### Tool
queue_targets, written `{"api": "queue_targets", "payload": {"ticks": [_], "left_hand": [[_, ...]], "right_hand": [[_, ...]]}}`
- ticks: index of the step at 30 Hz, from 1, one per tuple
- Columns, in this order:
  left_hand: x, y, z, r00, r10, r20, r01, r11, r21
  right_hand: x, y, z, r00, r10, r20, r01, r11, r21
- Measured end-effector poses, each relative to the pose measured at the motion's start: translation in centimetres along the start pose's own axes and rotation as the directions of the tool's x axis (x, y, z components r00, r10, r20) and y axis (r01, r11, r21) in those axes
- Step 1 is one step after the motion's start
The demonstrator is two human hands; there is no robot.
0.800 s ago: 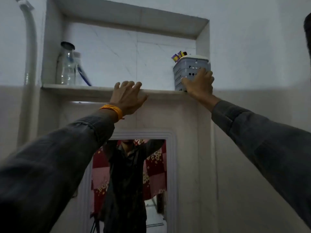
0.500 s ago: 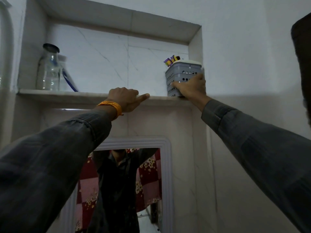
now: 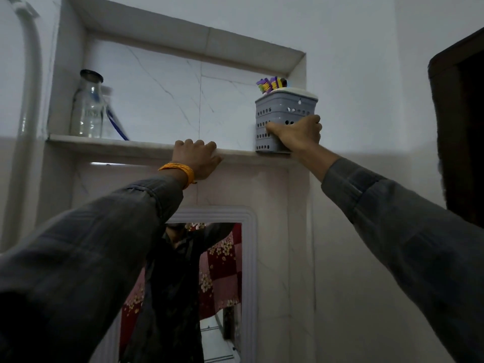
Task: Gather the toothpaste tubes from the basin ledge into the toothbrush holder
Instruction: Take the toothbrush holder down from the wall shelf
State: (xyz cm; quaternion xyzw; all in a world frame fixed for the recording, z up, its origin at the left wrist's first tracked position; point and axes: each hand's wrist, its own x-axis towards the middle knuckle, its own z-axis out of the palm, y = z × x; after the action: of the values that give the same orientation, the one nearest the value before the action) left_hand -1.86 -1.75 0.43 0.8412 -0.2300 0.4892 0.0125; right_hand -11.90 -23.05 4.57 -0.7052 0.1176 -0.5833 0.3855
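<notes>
A grey perforated toothbrush holder [image 3: 280,111] stands at the right end of a high marble niche shelf [image 3: 110,148]. Purple and yellow brush heads [image 3: 271,83] poke out of its top. My right hand [image 3: 297,134] grips the holder's lower front. My left hand [image 3: 196,158], with an orange band at the wrist, curls its fingers over the shelf's front edge near the middle. No toothpaste tube is visible.
A clear glass bottle [image 3: 87,106] and a blue-handled item [image 3: 117,125] stand at the shelf's left end. A white pipe [image 3: 28,74] runs down the far left wall. Below the shelf hangs a mirror [image 3: 217,271]. A dark door frame [image 3: 458,127] is at right.
My left hand went from flat and spread over the shelf edge to fingers curled on it. My right hand stayed on the holder, sliding a little lower on it.
</notes>
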Motion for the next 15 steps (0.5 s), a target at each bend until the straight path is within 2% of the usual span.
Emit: {"api": "queue_targets", "payload": {"ticks": [3,5,8,15], "left_hand": [[-2.8,0.7,-0.2,0.996,0.02,-0.083,-0.029,0.994,-0.11],[-5.2,1.2,-0.3,0.99,0.009,-0.143,-0.038,0.978,-0.207],[-9.5,1.9,0.3,0.981,-0.02,-0.192,-0.03,0.966,-0.257],[-23.0,2.6,5.4,0.998,-0.067,-0.022,0.057,0.949,-0.31]], "right_hand": [[-3.2,0.1,-1.6,1.0,-0.023,-0.02,0.024,0.999,0.046],[-6.1,1.0,-2.4,1.0,-0.014,0.004,0.014,0.997,0.071],[-11.3,3.9,-2.6,0.998,-0.012,0.054,0.006,0.994,0.106],[-25.1,15.0,-1.5,0.977,0.108,0.184,-0.138,0.978,0.158]]}}
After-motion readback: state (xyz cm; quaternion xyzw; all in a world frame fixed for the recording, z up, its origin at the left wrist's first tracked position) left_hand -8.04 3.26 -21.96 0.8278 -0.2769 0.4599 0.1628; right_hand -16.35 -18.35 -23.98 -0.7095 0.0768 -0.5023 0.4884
